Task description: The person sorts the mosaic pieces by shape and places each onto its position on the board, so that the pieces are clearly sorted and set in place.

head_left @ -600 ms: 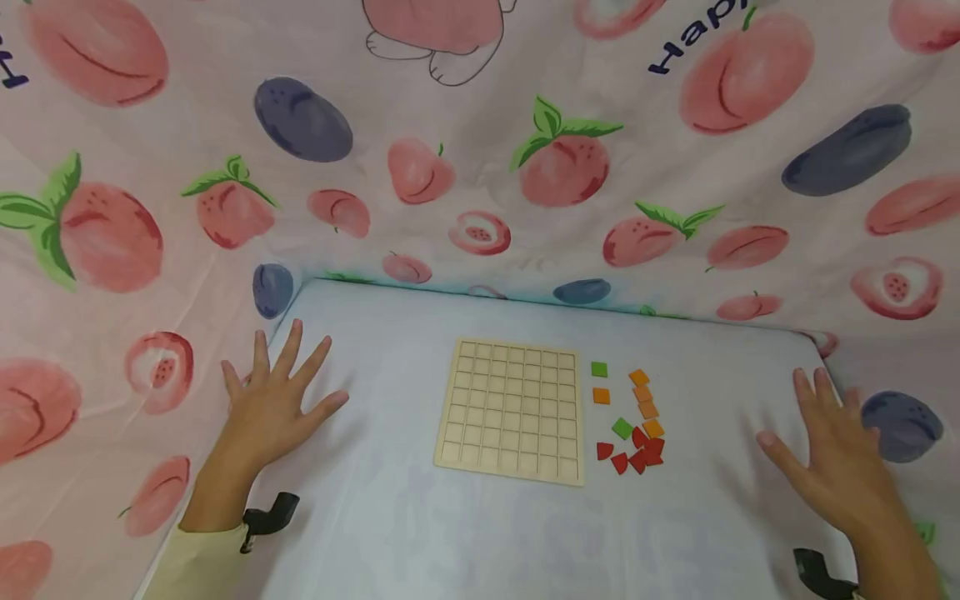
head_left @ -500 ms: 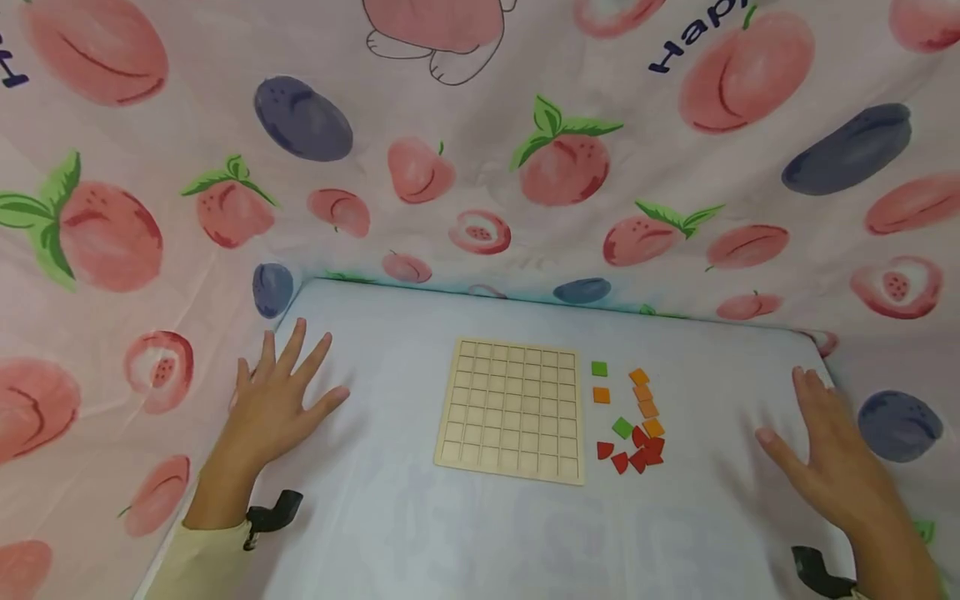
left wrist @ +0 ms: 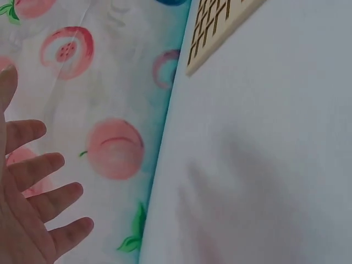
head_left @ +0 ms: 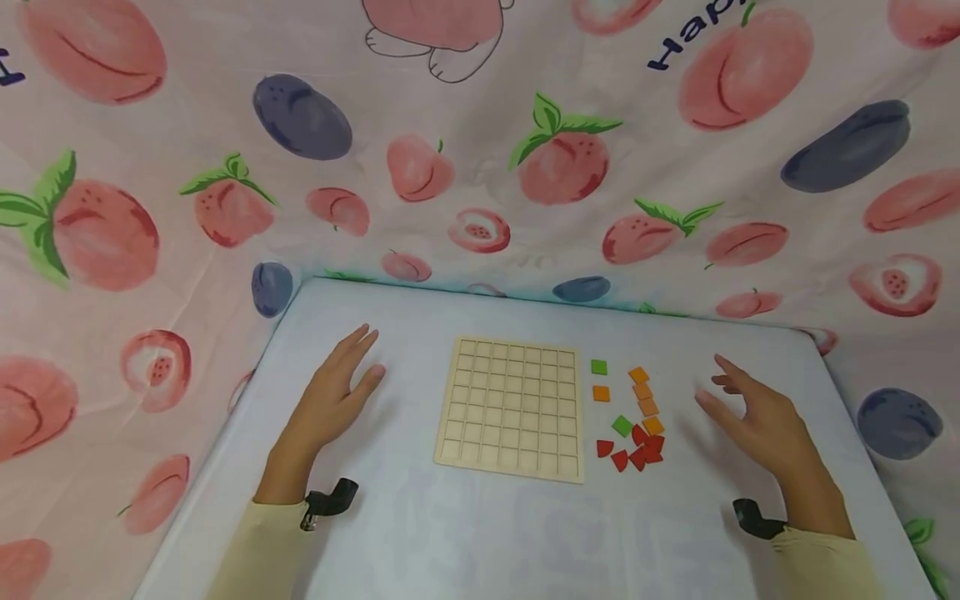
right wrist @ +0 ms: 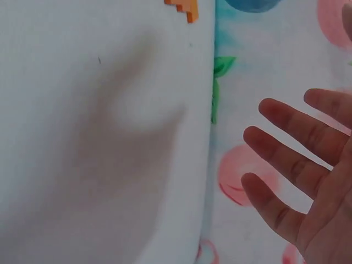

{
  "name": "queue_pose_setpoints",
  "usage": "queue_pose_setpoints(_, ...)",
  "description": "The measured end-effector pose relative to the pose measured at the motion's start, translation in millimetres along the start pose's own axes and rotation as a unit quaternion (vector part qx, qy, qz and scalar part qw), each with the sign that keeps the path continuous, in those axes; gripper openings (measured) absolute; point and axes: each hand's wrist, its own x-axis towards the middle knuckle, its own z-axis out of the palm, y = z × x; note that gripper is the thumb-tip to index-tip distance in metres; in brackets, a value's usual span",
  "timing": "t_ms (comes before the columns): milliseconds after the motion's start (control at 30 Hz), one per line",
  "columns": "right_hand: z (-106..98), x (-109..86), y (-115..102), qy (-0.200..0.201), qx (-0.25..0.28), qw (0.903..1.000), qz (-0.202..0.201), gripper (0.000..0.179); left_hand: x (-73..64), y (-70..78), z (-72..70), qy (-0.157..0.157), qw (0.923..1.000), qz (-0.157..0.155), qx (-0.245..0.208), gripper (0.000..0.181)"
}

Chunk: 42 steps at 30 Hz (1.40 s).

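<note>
A pale wooden grid board [head_left: 512, 408] with square cells lies mid-table in the head view. To its right are flat pieces: a green square [head_left: 598, 367], an orange square [head_left: 601, 393], a second green square [head_left: 622, 426], a row of orange squares [head_left: 643, 391] and several red wedge-shaped pieces [head_left: 637, 458]. My left hand [head_left: 330, 400] hovers left of the board, fingers extended and holding nothing; its spread fingers [left wrist: 52, 209] show in the left wrist view. My right hand [head_left: 761, 421], also without anything in it, hangs over the table right of the pieces, fingers loosely extended.
The white table [head_left: 525, 542] meets a fruit-print cloth [head_left: 480, 125] along its back edge, with more of this cloth at both sides. A black wrist mount [head_left: 333, 500] sits on the left wrist, and another black mount [head_left: 756, 521] on the right.
Both hands have moved inward from the table's sides, the left one rightward and the right one leftward, nearer the board and pieces. Their fingers are less spread. The board and pieces stay in place.
</note>
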Motion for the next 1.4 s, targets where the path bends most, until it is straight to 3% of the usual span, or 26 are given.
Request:
queue_pose_setpoints(267,34.9,22.5,-17.7,-0.047,0.023,0.9982,-0.028,0.069,6.7,7.2,45.9,-0.004,0.9989,-0.014,-0.045,0.058)
queue_pose_setpoints(467,60.8,36.8,-30.5,-0.048,0.042,0.9966,-0.052,0.059,8.2,5.4,72.3,-0.010,0.9978,-0.016,-0.063,0.056)
queue_pose_setpoints(700,71.2,49.1,-45.4,-0.056,0.009,0.9958,-0.072,0.059,11.4,2.8,94.1,-0.018,0.9959,-0.021,-0.086,0.056)
queue_pose_setpoints(933,78.0,57.5,-57.8,-0.083,-0.004,0.9950,-0.055,0.055,17.9,0.1,105.9,-0.043,0.9933,-0.021,-0.106,0.058)
queue_pose_setpoints(1067,82.0,60.8,-62.7,-0.089,-0.020,0.9944,-0.052,0.054,20.6,-3.0,110.9,-0.057,0.9946,-0.004,-0.086,0.060)
queue_pose_setpoints(1300,81.8,62.1,-70.2,-0.087,-0.023,0.9947,-0.050,0.044,19.3,-8.5,115.3,-0.068,0.9976,0.009,0.005,0.065)
queue_pose_setpoints(1400,80.7,63.0,-72.2,-0.087,-0.019,0.9946,-0.054,0.039,19.1,-10.2,114.8,-0.072,0.9969,0.021,0.023,0.065)
